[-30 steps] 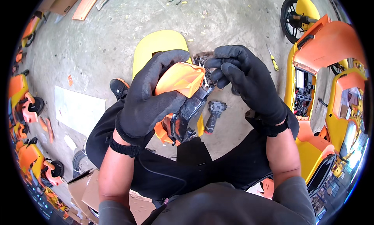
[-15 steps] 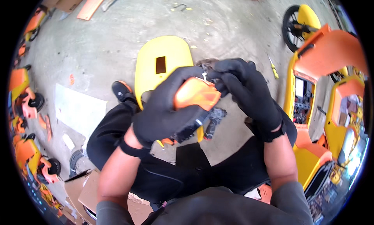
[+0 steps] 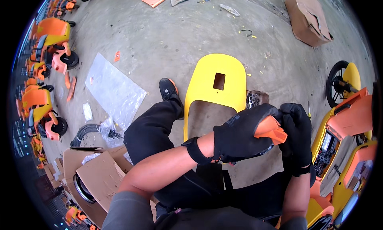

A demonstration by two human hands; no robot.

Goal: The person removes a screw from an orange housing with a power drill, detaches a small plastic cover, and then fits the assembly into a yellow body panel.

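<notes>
My left hand (image 3: 241,136), in a black glove, is closed around a small orange plastic part (image 3: 272,131) in front of my body. Part of that piece is hidden by the glove, and its angular end shows toward my right hand. Close beside it, my right hand (image 3: 296,132), gloved too, has its fingers curled together. Whatever its fingertips hold, if anything, is hidden. On the floor beyond lies a yellow plastic body panel (image 3: 231,76) with a rectangular slot and a wide cut-out at its near end. Next to its right edge sits a dark object in clear wrap (image 3: 257,98).
Open cardboard box (image 3: 99,176) at lower left, beside a coiled black cable (image 3: 83,134) and a clear plastic sheet (image 3: 115,90). Orange and yellow scooters (image 3: 44,98) line the left. A partly built scooter (image 3: 325,138) stands at right; a carton (image 3: 307,20) lies at far right.
The view has swung left, so floor things appear further right. The orange part has turned in my left hand, and that glove now covers more of it. My right hand's fingers have curled in.
</notes>
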